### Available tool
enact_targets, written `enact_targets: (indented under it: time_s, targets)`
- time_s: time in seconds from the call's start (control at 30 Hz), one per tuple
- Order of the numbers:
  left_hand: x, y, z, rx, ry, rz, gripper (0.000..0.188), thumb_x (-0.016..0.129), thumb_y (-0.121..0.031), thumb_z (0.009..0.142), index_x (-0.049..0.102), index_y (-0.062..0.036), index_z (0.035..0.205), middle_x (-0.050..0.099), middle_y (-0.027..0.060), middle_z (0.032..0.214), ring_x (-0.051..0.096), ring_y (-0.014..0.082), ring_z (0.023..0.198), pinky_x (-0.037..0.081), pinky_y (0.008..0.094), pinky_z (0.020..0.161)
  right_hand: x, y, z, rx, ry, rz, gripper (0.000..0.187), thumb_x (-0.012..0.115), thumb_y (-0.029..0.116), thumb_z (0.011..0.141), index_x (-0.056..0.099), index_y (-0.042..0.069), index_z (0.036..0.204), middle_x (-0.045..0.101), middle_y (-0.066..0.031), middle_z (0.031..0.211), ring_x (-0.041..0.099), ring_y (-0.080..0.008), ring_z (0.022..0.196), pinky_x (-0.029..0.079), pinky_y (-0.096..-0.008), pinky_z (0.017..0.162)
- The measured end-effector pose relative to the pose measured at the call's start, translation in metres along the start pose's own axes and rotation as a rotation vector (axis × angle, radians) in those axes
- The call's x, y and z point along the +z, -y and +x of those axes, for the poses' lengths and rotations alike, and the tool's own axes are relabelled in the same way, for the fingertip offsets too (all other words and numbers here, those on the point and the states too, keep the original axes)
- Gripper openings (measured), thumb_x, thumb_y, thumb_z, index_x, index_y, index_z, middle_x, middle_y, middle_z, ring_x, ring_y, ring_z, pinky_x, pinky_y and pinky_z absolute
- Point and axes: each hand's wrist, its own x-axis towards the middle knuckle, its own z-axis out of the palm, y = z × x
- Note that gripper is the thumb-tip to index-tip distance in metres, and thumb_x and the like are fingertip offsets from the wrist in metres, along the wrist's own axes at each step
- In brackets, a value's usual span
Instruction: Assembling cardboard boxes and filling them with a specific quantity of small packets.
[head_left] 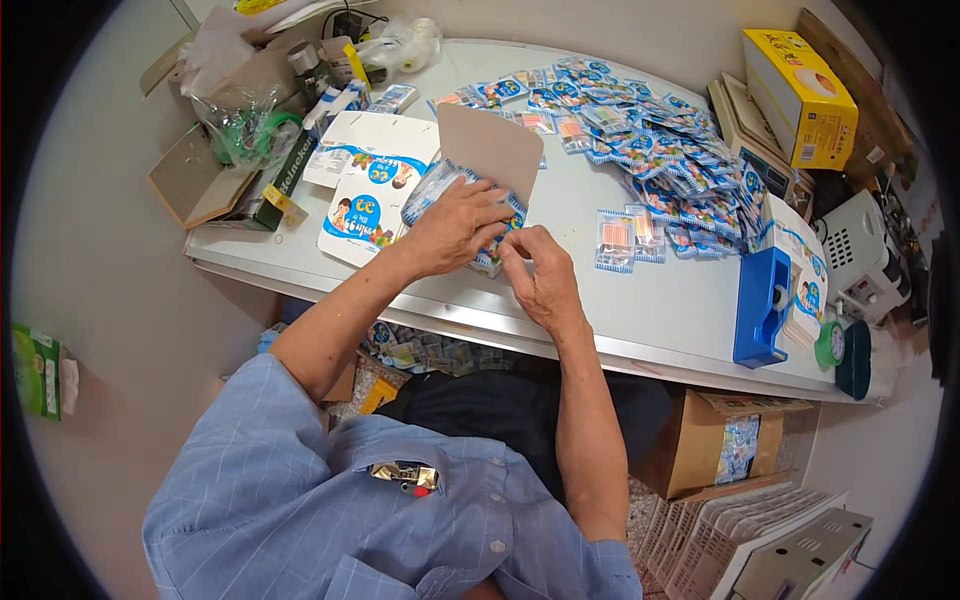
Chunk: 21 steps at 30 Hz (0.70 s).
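Note:
A small white carton with its lid flap (490, 152) standing up lies open at the table's front, filled with blue-and-clear packets (432, 192). My left hand (458, 228) rests across these packets, its fingers stretched out over them. At the carton's right side is my right hand (548, 278), thumb and forefinger closed together by the packets. Whatever is between those fingertips is hidden. Just left of the carton lie flattened printed cartons (352, 205) in white and blue. A few loose packets (614, 240) lie to the right of my right hand.
A large heap of packets (650, 130) covers the table's back right. Beyond it stand a blue tape dispenser (760, 310), stacked cartons (806, 265) and a yellow box (800, 95). A green open box (262, 205) sits left. Below the table is a cardboard box (690, 450).

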Motion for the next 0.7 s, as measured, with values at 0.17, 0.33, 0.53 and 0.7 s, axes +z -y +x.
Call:
enact_targets:
  time_s: [0.17, 0.33, 0.53, 0.7]
  targets:
    - [0.006, 0.003, -0.004, 0.005, 0.149, 0.086, 0.043, 0.048, -0.03, 0.106, 0.057, -0.0102, 0.144, 0.044, 0.0167, 0.158, 0.032, 0.0389, 0.151, 0.022, 0.0584, 0.124, 0.014, 0.002, -0.009, -0.027, -0.145, -0.028, 0.009, 0.069, 0.01, 0.093, 0.068, 0.003, 0.099, 0.067, -0.0136, 0.091, 0.069, -0.0288, 0.082, 0.055, -0.0381, 0.073]
    - [-0.004, 0.002, -0.009, 0.003, 0.041, -0.024, 0.043, 0.054, -0.029, 0.104, 0.058, -0.0113, 0.143, 0.042, 0.0149, 0.159, 0.032, 0.04, 0.15, 0.024, 0.0587, 0.123, 0.057, 0.011, -0.022, 0.083, -0.421, -0.197, 0.035, 0.071, 0.015, 0.094, 0.059, -0.001, 0.122, 0.064, -0.0196, 0.11, 0.066, -0.0338, 0.094, 0.055, -0.0409, 0.082]
    - [-0.018, 0.003, -0.021, 0.123, 0.167, 0.172, 0.043, 0.046, -0.032, 0.109, 0.054, -0.0154, 0.149, 0.038, 0.0091, 0.164, 0.029, 0.0354, 0.154, 0.026, 0.0549, 0.124, 0.077, 0.003, -0.026, 0.116, -0.472, -0.446, 0.068, 0.061, 0.028, 0.102, 0.034, -0.007, 0.154, 0.044, -0.0335, 0.15, 0.049, -0.0495, 0.135, 0.046, -0.0501, 0.106]
    - [-0.007, -0.001, -0.016, 0.002, 0.15, 0.036, 0.047, 0.041, -0.031, 0.111, 0.05, -0.0104, 0.152, 0.038, 0.0114, 0.164, 0.028, 0.0341, 0.155, 0.023, 0.054, 0.125, 0.074, 0.001, -0.014, 0.156, -0.419, -0.486, 0.047, 0.053, 0.016, 0.104, 0.048, -0.008, 0.144, 0.06, -0.0303, 0.135, 0.063, -0.0452, 0.119, 0.053, -0.0464, 0.097]
